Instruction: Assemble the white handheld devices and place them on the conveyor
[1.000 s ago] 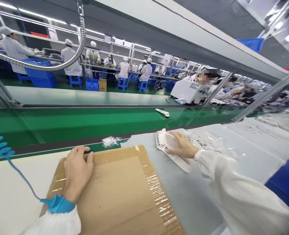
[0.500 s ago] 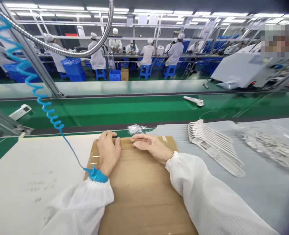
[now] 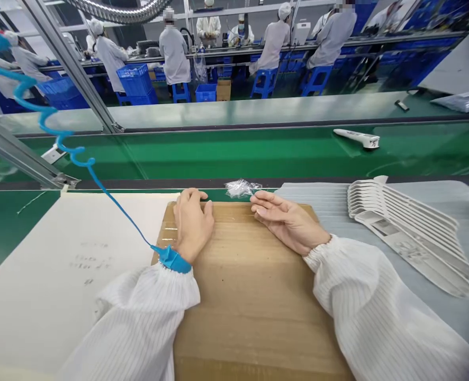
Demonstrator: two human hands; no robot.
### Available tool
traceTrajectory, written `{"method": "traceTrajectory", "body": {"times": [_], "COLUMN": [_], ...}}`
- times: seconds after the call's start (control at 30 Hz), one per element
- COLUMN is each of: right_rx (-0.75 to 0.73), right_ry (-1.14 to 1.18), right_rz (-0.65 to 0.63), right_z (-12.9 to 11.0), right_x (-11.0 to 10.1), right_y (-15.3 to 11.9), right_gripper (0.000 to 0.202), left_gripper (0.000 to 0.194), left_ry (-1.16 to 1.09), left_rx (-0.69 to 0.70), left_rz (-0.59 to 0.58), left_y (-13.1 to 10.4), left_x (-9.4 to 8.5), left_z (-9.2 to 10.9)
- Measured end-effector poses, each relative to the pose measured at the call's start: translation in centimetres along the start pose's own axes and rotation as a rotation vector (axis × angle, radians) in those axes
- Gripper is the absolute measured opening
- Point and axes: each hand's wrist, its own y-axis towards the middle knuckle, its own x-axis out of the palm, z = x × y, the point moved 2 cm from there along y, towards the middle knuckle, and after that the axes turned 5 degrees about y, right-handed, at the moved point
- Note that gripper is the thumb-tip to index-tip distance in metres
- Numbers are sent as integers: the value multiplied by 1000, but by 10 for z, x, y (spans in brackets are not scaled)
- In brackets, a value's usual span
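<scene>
A brown cardboard sheet or box (image 3: 242,286) lies in front of me, taped at its far left corner. My left hand (image 3: 195,219) rests on its far left part, fingers bent loosely towards the far edge and thumb apart. A blue wrist strap (image 3: 173,259) with a coiled cord (image 3: 73,151) circles that wrist. Over the far right part hovers my right hand (image 3: 286,217), palm turned inward, fingers stretched out. Its fingertips are beside a crumpled clear plastic bag (image 3: 240,188) just beyond the cardboard; whether they touch it I cannot tell. Neither hand visibly holds anything.
Several nested white plastic shells (image 3: 409,233) lie on grey foam sheeting at right. White paper (image 3: 71,275) covers the left side. A white handheld device (image 3: 357,138) sits on the green conveyor belt (image 3: 218,153). Metal posts stand at left. Workers in white sit beyond.
The view has tilted down and shifted left, so things appear higher and further right. My right hand has turned its palm more upward, its fingers nearer the plastic bag. My left hand stays on the cardboard.
</scene>
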Motion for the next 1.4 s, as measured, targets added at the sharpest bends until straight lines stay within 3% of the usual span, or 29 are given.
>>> {"method": "traceTrajectory", "body": {"times": [0.3, 1.4], "right_rx": [4, -44], "right_ry": [-17, -39], "right_rz": [8, -28], "right_z": [0, 0], "right_x": [-2, -4], "right_y": [-1, 0], "right_gripper": [44, 36], "left_gripper": [10, 9], "left_ry": [0, -36], "left_rx": [3, 62], "left_rz": [-12, -9], "left_y": [1, 3], "left_x": [-1, -1], "left_z": [1, -5]}}
